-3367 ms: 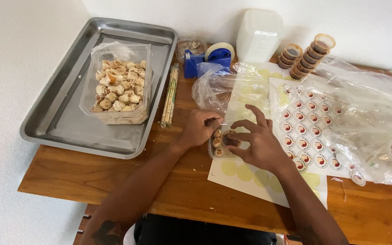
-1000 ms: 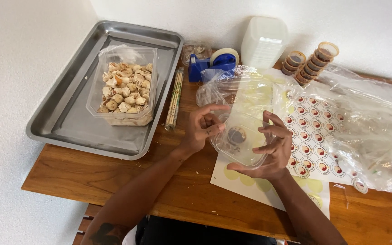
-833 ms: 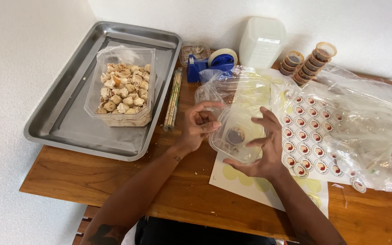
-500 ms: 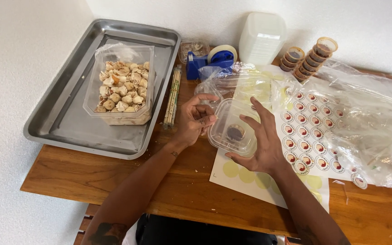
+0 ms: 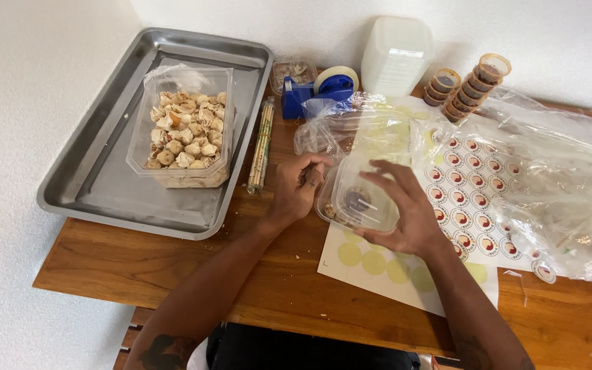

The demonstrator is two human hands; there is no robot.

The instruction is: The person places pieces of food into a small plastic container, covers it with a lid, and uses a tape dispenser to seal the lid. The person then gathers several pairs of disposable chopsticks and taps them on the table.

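Observation:
A small clear plastic clamshell box [image 5: 358,200] with pale snack pieces and a small dark cup inside rests on the wooden table [image 5: 173,270]. My right hand [image 5: 405,209] lies over its lid and right side, fingers spread. My left hand [image 5: 297,188] touches its left edge with curled fingers. A clear tub of pale snack pieces [image 5: 185,133] stands in the metal tray [image 5: 97,171] to the left. A sticker sheet [image 5: 477,199] lies to the right.
A bundle of skewers [image 5: 262,147] lies beside the tray. A blue tape dispenser [image 5: 320,89], a white lidded tub [image 5: 395,55] and stacked small sauce cups [image 5: 471,85] stand at the back. Crumpled clear plastic bags [image 5: 556,178] cover the right side. A yellow-dotted backing sheet [image 5: 385,267] lies under my right wrist.
The clear box was lifted and held open above the table; now its lid is down and it rests on the table, with my right hand pressing over it.

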